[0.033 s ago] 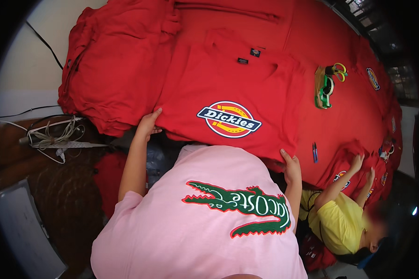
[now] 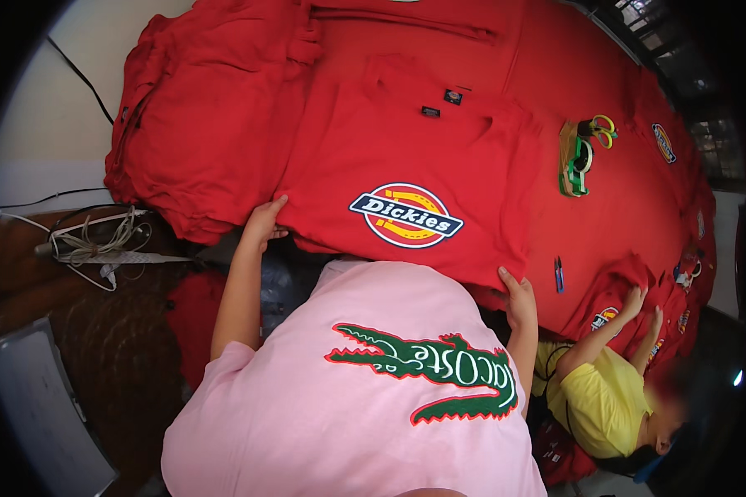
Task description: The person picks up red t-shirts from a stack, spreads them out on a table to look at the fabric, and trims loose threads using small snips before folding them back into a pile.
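Little has moved since the earlier frame: the co-worker's hands (image 2: 636, 301), at 4 o'clock, sit slightly lower, while both of the wearer's hands and the red shirt (image 2: 423, 157) keep their places. The shirt lies at 12 o'clock on the red-covered counter (image 2: 547, 219), printed side up, neckline toward 12. Each grip is closed on its near edge: the left hand (image 2: 265, 224) pinches the corner at 8 o'clock, the right hand (image 2: 517, 300) the one at 5, thumb on top.

Laying the shirt out looks nearly done; it is broadly flat, with soft creases. What seems left is letting go of the near edge. A thick red pile (image 2: 211, 124) stands at 10 o'clock beside it, and a green tape dispenser (image 2: 576, 170) sits at 2.

Most of the right hand's fingers are hidden under the cloth. The wearer's pink top (image 2: 348, 447) blocks the middle of the counter's near edge. Sleeves cannot be made out, nor whether several layers lie beneath. The co-worker's red garment (image 2: 617, 282) is bunched and partly covered by an arm.
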`<state>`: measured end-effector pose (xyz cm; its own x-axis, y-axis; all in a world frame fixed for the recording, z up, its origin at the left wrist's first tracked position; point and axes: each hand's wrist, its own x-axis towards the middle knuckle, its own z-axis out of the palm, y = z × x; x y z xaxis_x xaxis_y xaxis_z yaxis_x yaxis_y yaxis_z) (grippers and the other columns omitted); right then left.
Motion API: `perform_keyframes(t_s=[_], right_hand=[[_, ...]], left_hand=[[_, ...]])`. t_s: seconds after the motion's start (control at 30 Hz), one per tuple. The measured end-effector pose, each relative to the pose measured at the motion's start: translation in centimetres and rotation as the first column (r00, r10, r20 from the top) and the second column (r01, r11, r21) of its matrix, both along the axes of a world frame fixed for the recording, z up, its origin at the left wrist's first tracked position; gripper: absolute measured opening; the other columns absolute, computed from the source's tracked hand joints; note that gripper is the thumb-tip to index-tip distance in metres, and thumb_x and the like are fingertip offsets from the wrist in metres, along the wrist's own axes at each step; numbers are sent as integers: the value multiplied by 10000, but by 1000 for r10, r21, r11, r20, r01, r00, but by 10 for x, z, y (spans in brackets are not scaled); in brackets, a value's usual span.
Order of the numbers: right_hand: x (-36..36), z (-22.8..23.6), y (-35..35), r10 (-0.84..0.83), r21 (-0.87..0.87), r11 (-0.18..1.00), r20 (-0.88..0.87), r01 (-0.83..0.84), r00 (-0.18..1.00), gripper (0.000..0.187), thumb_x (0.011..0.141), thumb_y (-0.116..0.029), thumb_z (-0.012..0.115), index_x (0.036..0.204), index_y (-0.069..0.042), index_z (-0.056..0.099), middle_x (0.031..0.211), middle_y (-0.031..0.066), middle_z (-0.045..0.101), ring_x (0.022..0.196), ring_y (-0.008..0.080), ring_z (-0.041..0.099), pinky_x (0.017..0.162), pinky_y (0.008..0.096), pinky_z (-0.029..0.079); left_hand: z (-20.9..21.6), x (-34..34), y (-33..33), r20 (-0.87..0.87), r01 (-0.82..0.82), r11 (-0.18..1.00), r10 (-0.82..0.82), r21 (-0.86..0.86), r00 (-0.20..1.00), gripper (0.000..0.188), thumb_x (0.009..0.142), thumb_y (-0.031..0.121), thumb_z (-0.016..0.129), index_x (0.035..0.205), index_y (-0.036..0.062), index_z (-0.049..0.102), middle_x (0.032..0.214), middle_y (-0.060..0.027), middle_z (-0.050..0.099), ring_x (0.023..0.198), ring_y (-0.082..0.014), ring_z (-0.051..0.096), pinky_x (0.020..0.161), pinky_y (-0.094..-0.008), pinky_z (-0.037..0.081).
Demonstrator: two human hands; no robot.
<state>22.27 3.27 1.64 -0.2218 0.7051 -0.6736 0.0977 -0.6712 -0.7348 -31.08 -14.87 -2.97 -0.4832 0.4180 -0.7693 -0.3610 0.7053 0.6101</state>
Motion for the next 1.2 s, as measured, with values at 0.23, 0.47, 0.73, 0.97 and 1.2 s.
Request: perform_keyframes(t_s=[0.23, 0.47, 0.73, 0.97, 1.2], right_hand=[[3, 37, 35, 172, 58, 984, -61, -169, 983, 370, 961, -216, 727, 1237, 26, 683, 1184, 89, 732, 1113, 166, 665, 1030, 328, 472], [14, 44, 60, 224, 122, 971, -189, -204, 956, 310, 970, -170, 700, 1215, 20, 698, 1192, 80, 731, 1118, 156, 662, 1036, 318, 462], [36, 99, 88, 110, 297, 954, -465, 38, 879, 570, 806, -159, 814, 1298, 53, 619, 1273, 127, 689, 1180, 249, 651, 1060, 380, 467], [141, 146, 196, 254, 628, 751, -559, 203, 789, 635, 958, -313, 619, 1445, 61, 459, 1446, 202, 557, 1311, 351, 572, 1128, 481, 439], [-22, 251, 317, 253, 667, 740, -390, 82, 886, 270, 1049, -202, 587, 1224, -7, 654, 1186, 65, 698, 1117, 161, 646, 971, 339, 494]], left_hand=[[48, 4, 34, -105, 52, 998, -47, 39, 993, 460, 991, 453, 630, 1267, 85, 647, 1104, -59, 734, 890, -178, 702, 755, -343, 569], [90, 20, 53, -144, 91, 995, -83, 50, 986, 456, 1010, 435, 602, 1275, 67, 647, 1148, -71, 723, 928, -183, 702, 784, -358, 564], [163, 6, 44, 53, -63, 849, 42, 525, 998, 380, 1011, 317, 647, 1224, 3, 672, 1183, -89, 731, 1080, -180, 696, 994, -357, 521], [258, -38, 68, -120, 68, 350, 129, 934, 984, 501, 1063, 426, 519, 1228, -33, 633, 1186, -179, 705, 1084, -296, 696, 953, -460, 561], [272, -75, 262, 86, -19, 358, -172, 934, 981, 297, 1073, 287, 552, 1249, 70, 652, 1215, -40, 708, 1124, -163, 662, 985, -362, 510]])
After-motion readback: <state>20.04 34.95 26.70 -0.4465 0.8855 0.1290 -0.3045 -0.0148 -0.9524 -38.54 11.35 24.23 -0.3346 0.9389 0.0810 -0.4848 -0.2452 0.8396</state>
